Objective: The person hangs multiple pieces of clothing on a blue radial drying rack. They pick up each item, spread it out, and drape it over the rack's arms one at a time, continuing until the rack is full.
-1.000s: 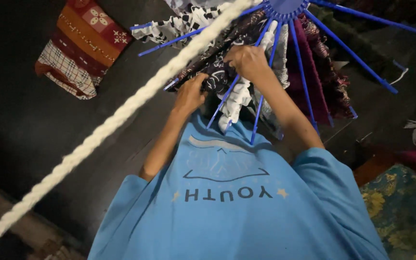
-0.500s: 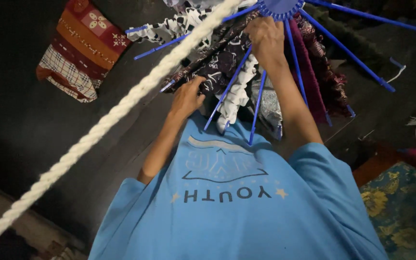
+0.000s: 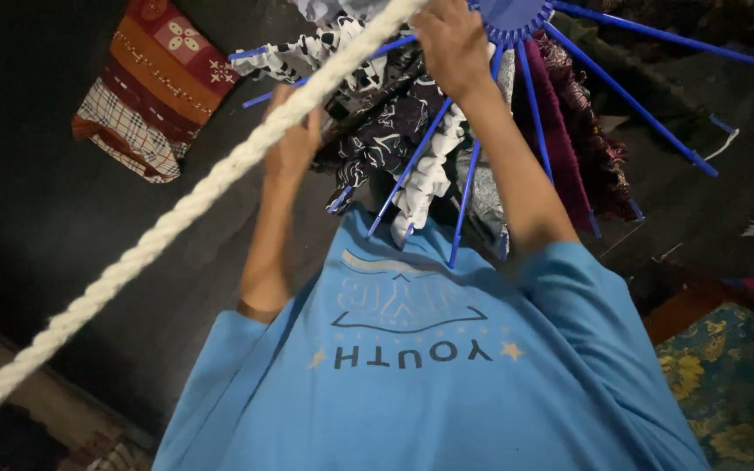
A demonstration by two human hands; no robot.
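Observation:
A blue round hanger (image 3: 517,13) with long spokes hangs in front of me, draped with several cloths. My right hand (image 3: 451,44) is raised beside its hub, fingers closed on the top of a dark patterned cloth (image 3: 377,131). My left hand (image 3: 294,139) is lifted at that cloth's left edge and grips it, partly hidden behind a thick white rope (image 3: 176,218). A black-and-white checked cloth (image 3: 290,57) and a white ruffled cloth (image 3: 425,179) hang on neighbouring spokes. A maroon cloth (image 3: 560,131) hangs to the right.
The rope runs diagonally from the lower left to the top centre. A red and orange patterned cushion (image 3: 150,83) lies on the dark floor at upper left. A floral mat (image 3: 726,384) lies at lower right. My blue shirt (image 3: 421,375) fills the foreground.
My left hand has risen from low beside the dark cloth to up behind the rope. My right hand has moved up the spokes to the hub, drawing the cloth higher.

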